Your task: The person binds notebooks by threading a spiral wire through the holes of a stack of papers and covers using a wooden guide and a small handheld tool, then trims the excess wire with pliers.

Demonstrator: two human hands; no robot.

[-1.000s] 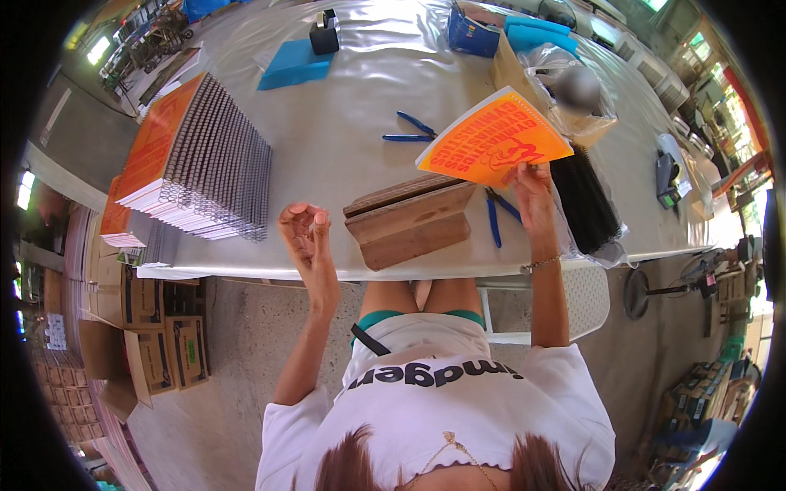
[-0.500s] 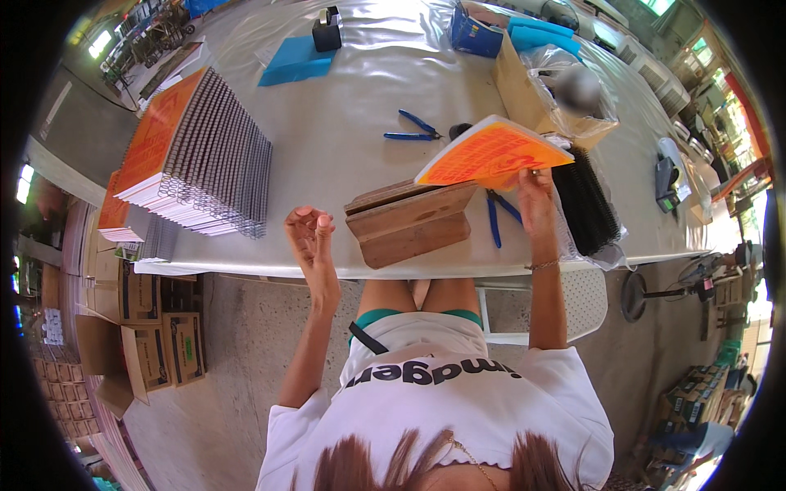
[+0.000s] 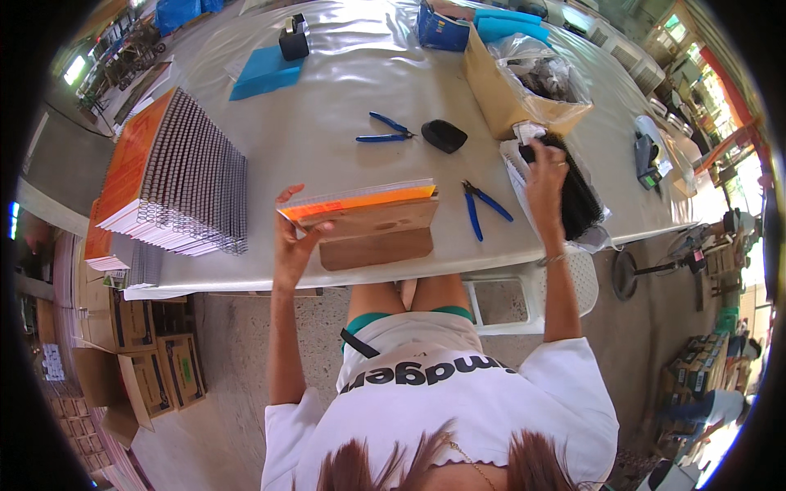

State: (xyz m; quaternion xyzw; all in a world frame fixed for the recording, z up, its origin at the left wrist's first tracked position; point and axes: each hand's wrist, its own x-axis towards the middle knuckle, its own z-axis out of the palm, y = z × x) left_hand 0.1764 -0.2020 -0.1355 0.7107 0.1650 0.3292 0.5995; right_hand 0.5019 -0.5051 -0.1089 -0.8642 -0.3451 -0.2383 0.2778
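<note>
My left hand point(image 3: 293, 241) grips the left end of an unbound orange-covered booklet point(image 3: 368, 199), thumb in front and fingers behind. The booklet rests edge-down in a wooden stand point(image 3: 377, 250) near the table's front edge. To the right, my right hand point(image 3: 547, 184) reaches onto a bundle of black binding wires point(image 3: 580, 204), its fingers curled closed on the far end. How many wires they pinch is hidden. Between the stand and the bundle lie blue-handled pliers point(image 3: 483, 207). A second blue pair of cutters point(image 3: 385, 131) lies farther back beside a black rounded block point(image 3: 444, 136).
A tall stack of wire-bound orange notebooks point(image 3: 176, 176) stands at the left. Behind the wires is a cardboard box point(image 3: 491, 94) with a plastic liner. A tape dispenser point(image 3: 293, 39) sits on blue sheets point(image 3: 266, 75) at the back. A white plastic chair point(image 3: 532, 303) touches the table front.
The booklet has come from my right hand into the wooden stand, and my left hand has closed on it. My right hand has moved onto the black wires. The view has shifted slightly.
</note>
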